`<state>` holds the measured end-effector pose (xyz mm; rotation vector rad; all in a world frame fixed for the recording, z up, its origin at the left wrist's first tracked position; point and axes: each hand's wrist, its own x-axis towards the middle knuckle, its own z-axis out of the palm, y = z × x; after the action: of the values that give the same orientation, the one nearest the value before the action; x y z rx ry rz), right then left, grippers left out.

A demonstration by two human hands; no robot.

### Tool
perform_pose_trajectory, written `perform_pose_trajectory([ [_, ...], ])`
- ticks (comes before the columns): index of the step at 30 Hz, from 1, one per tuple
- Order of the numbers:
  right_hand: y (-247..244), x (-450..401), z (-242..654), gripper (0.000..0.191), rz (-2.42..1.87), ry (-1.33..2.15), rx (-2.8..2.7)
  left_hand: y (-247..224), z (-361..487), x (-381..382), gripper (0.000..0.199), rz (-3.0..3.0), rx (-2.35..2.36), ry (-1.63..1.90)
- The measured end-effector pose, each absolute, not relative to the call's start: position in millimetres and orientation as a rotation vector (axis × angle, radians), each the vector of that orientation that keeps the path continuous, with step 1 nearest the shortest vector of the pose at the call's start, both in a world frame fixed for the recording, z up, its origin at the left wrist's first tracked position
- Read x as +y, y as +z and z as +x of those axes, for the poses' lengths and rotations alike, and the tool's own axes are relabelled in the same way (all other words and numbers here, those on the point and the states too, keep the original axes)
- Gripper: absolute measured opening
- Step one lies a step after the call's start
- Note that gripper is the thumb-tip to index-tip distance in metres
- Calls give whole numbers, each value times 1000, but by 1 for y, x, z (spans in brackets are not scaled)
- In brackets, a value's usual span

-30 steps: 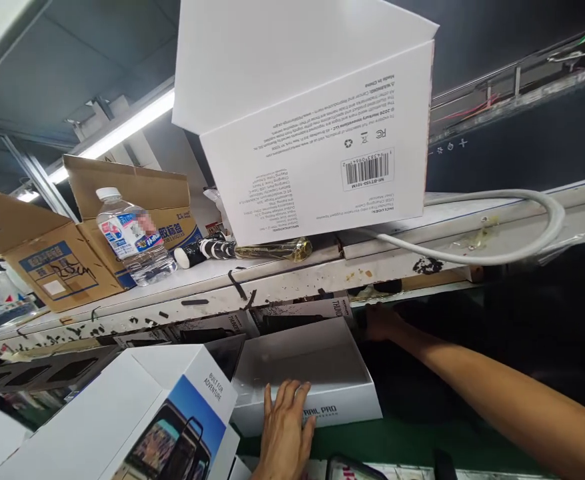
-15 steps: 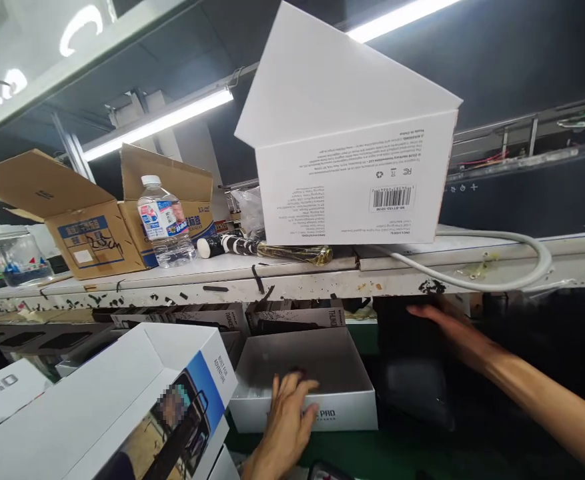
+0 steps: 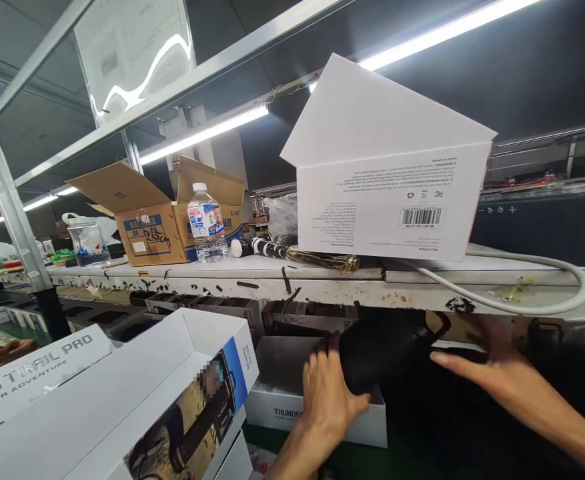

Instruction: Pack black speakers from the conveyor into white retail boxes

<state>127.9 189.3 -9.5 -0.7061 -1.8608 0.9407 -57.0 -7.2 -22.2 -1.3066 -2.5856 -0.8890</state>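
Hands flank a dark rounded object below the white shelf, between 4 and 5 o'clock from the middle of the view. The left hand sits at the object's 8 o'clock, fingers bent at its end and thumb spread; the right hand, partly blurred, sits at its 3 o'clock, thumb apart from the fingers. Whether either grips firmly cannot be told. The object overlaps the 2 o'clock side of an open white box. Toward 9 o'clock, a larger open box reads BUILT FOR ADVENTURE. On the shelf, a white carton stands at 12 o'clock, a pale cable loops near 2, and a water bottle stands just beside a brown cardboard box at 10.
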Motion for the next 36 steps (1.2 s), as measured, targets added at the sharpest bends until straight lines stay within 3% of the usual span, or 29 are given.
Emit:
perform_pose_trajectory([
  [3, -2, 178, 131, 101, -641, 468, -2118, -33, -77, -14, 103, -1368, -2257, -452],
  [5, 7, 171, 121, 96, -501, 322, -2343, -42, -89, -20, 85, -1422, -2005, -268],
  [8, 22, 159, 98, 109, -500, 347, -2663, -55, -103, -29, 61, -1391, -1691, -172],
  [12, 35, 141, 72, 117, -450, 538, -2942, -62, -112, -39, 59, -1317, -1572, -220],
  [16, 34, 131, 39, 111, -455, 361, -2928, -59, -114, -55, 75, -1211, -1917, -370],
  [22, 18, 110, -41, 110, -452, -169, -2910, -83, -121, -78, 58, -904, -2795, -621],
  [26, -11, 101, -81, 99, -308, -44, -3003, -105, -131, -81, 55, -967, -2886, -637],
  [36, -93, 164, -98, 110, -89, 466, -2921, -131, -141, -52, 50, -1199, -2684, -395],
])
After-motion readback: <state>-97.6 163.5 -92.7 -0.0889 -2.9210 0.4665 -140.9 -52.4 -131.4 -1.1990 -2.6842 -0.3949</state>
